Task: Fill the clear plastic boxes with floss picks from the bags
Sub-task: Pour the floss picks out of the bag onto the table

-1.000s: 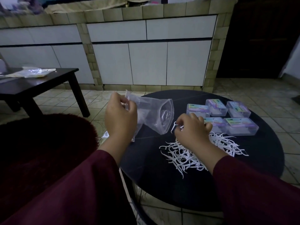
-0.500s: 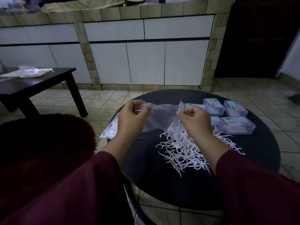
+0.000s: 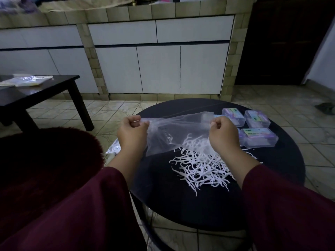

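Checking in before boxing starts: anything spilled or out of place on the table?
White floss picks lie in a loose heap on the round black table, not in the closed clear plastic boxes. Both hands hold the clear plastic bag stretched above them.

On the tabletop (image 3: 282, 165) the floss picks (image 3: 199, 169) lie piled in the middle, the boxes (image 3: 257, 137) behind them to the right. The bag (image 3: 174, 131) hangs above the pile between left hand (image 3: 132, 134) and right hand (image 3: 223, 134)
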